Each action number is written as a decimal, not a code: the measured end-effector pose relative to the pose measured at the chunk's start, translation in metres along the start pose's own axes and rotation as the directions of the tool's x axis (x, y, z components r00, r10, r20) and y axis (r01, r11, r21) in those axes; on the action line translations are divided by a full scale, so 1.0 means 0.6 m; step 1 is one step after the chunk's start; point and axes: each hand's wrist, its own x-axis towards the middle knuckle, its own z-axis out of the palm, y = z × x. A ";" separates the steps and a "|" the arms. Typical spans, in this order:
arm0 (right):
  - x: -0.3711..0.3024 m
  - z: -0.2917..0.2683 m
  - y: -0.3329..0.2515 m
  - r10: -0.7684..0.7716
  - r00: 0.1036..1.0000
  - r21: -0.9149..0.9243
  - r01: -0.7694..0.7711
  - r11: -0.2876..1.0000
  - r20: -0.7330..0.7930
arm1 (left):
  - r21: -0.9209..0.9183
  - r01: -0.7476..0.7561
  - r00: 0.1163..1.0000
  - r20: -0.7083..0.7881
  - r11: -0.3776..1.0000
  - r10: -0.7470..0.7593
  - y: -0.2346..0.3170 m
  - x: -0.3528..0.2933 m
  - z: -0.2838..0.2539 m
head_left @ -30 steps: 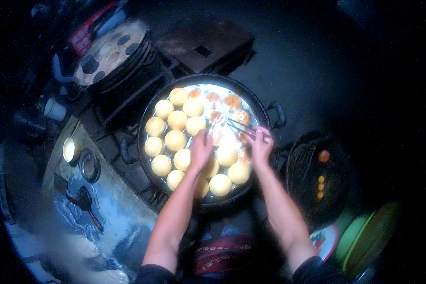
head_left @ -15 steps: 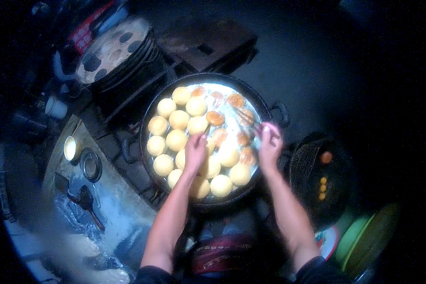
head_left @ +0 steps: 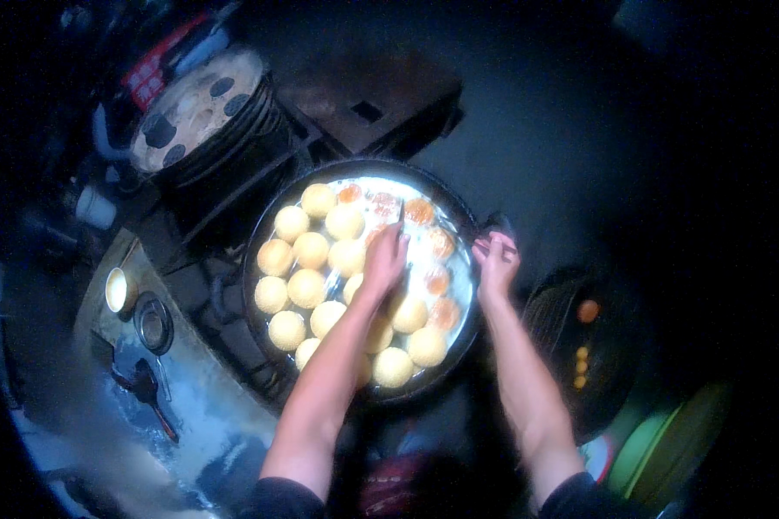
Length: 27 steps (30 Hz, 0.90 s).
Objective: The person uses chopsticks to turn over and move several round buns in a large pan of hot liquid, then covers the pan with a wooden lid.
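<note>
A wide dark pan (head_left: pixel 381 167) stands in front of me with white, bubbling liquid in it. Puffed pale-yellow dough balls (head_left: pixel 311 250) crowd its left and near side; flatter orange-brown rounds (head_left: pixel 420 211) lie at the far and right side. Over the middle of the pan, my left hand (head_left: pixel 384 258) is closed on a thin dark stick that points away from me. My right hand (head_left: pixel 498 257) is at the right rim, its fingers pinched round a thin tool whose kind is too blurred to tell. My left forearm hides part of the balls.
At left, a worktop (head_left: pixel 208 406) bears a pale bowl (head_left: pixel 121 290), a round metal dish (head_left: pixel 153 324) and a dark spatula (head_left: pixel 147 385). A drum-like stand (head_left: pixel 195 108) is far left. Small orange balls (head_left: pixel 582 367) lie in a dark round container at right, near a green basin (head_left: pixel 645 445).
My left hand has moved farther away and to the right over the pan. The right hand's tool no longer reaches into the liquid; that hand stays by the rim. The view has shifted slightly.
</note>
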 end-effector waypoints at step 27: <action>-0.082 0.065 -0.047 -0.274 0.836 -0.339 0.462 0.820 0.476 | -0.311 0.404 0.911 0.222 0.860 -0.348 0.046 -0.117 -0.089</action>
